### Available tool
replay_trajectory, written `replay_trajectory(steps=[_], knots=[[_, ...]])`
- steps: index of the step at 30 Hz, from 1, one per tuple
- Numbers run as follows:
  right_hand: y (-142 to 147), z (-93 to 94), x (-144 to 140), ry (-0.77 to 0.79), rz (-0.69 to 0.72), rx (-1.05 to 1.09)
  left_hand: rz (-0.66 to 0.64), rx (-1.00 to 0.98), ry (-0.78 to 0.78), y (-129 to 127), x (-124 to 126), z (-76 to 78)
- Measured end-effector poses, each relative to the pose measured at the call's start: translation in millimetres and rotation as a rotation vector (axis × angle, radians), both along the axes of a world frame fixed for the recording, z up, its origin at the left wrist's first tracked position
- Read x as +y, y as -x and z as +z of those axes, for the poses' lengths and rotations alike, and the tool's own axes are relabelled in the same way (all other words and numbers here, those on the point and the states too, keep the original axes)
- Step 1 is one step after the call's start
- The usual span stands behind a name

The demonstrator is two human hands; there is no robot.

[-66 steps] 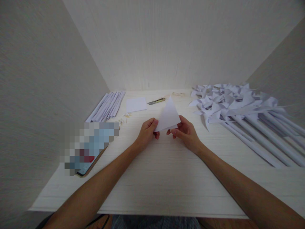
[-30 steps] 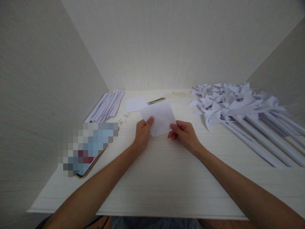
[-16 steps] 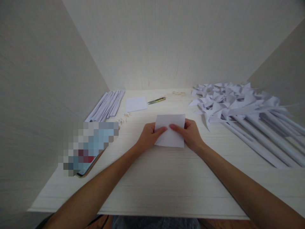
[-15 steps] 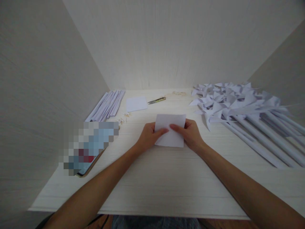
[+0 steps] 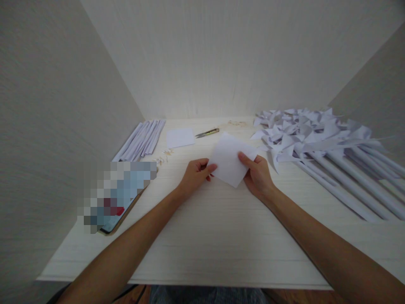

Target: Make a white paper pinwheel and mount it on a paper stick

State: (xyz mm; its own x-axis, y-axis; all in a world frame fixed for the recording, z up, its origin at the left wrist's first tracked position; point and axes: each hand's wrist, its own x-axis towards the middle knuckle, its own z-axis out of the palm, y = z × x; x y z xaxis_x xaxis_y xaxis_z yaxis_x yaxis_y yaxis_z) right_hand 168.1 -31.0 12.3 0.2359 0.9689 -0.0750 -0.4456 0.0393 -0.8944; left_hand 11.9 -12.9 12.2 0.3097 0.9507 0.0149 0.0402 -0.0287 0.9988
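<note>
A square sheet of white paper (image 5: 229, 158) is held between my two hands over the middle of the table, turned so one corner points toward me. My left hand (image 5: 198, 174) pinches its left corner between thumb and fingers. On the right side, my right hand (image 5: 257, 173) grips the sheet, thumb on top and fingers underneath, out of sight. Beyond the sheet lie thread snips (image 5: 207, 133) and a flat stack of white paper squares (image 5: 180, 138).
Rolled paper sticks (image 5: 144, 137) lie at the back left. Small scraps (image 5: 164, 155) are beside them. A phone (image 5: 126, 202), partly pixelated, rests on the left. White paper pinwheels (image 5: 294, 139) on paper sticks are heaped on the right. Walls enclose the table (image 5: 202, 249).
The paper has been rotated from square-on to a diamond position and shifted slightly up and right. My left hand's hold has moved to a corner, and my right thumb has moved outward.
</note>
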Motion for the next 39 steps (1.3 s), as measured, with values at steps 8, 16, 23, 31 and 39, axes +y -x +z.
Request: replay_trajectory(steps=[8, 16, 23, 31, 39], knots=[[-3, -2.6, 0, -0.032, 0.094, -0.078, 0.233, -0.391, 0.149, 2, 7, -1.0], [-2, 2.1, -5, -0.109, 0.167, -0.009, 0.276, -0.553, 0.185, 4, 7, 3.2], [-7, 7.3, -6, -0.067, 0.208, 0.232, 0.209, -0.542, 0.218, 2, 3, 6.9], [-11, 6.7, -3, 0.002, 0.242, 0.337, 0.175, -0.502, 0.21, 2, 2, 5.2], [-3, 3.5, -3, 0.006, 0.234, 0.038, 0.485, -0.537, 0.114, 4, 8, 1.1]])
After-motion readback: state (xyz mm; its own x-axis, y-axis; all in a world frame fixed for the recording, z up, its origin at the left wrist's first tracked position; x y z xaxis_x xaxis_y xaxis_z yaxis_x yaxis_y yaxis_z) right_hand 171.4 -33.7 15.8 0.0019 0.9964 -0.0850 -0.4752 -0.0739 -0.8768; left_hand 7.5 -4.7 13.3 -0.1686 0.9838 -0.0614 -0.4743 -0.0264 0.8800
